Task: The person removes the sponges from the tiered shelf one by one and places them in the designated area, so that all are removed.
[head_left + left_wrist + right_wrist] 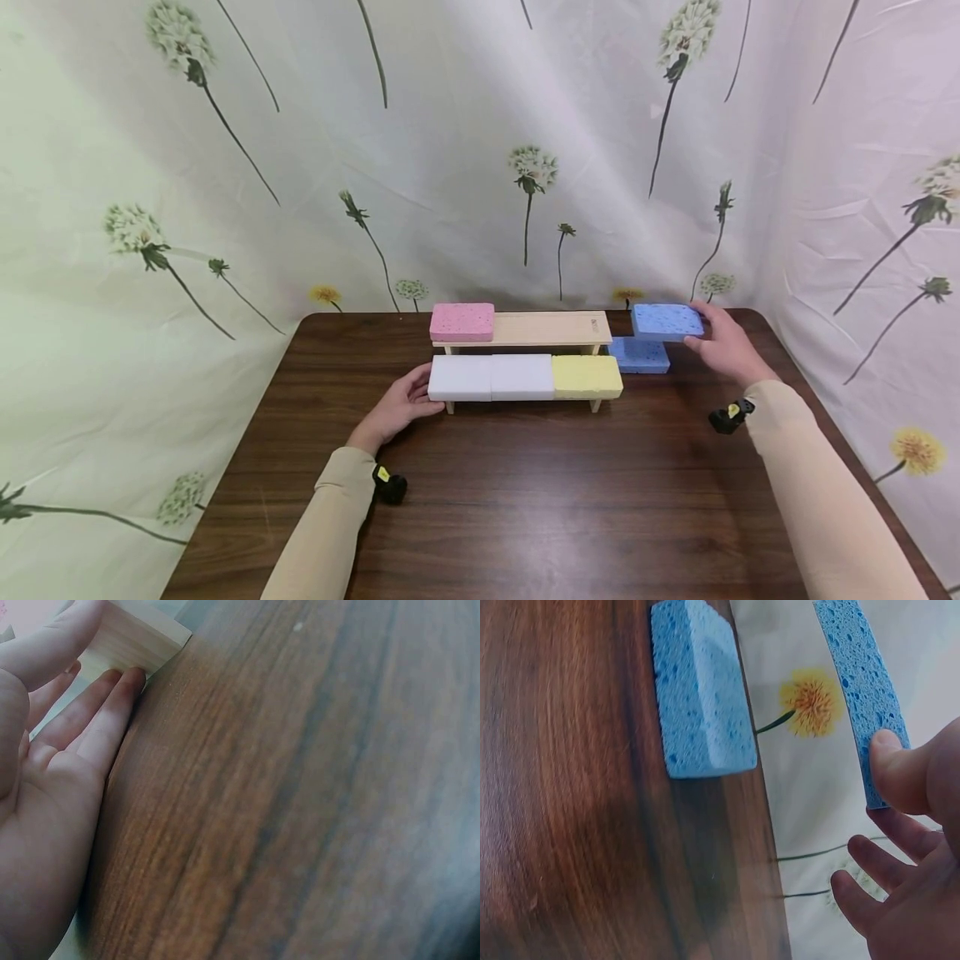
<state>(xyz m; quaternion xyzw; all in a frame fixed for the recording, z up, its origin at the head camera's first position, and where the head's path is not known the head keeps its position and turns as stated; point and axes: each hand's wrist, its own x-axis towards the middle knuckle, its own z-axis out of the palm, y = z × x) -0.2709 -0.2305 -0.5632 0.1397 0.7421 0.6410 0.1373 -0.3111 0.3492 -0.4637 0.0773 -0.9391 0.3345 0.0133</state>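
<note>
Pinched raised blue sponge (666,320) between thumb and fingers of right hand (723,343), lower fingers loose; held it at 1 o'clock from tabletop blue sponge (639,357), apart. Rested left hand (399,408), fingers loosely extended, not clasped, at 9 o'clock end of front wooden riser (596,406), beside left white sponge (459,379). Saw pink sponge (462,322) at that one's 12 o'clock, on rear wooden riser (551,328).

Tbl (555,500) front free; rear stand (551,328) + front stand (596,407) block ctr; lower blue sponge (640,357) obstructs rt.

Sponge row (522,377) on front stand (596,407). Rear stand (551,327) behind; lone sponge (462,322) on left end, table sponge (641,357) off right end.
</note>
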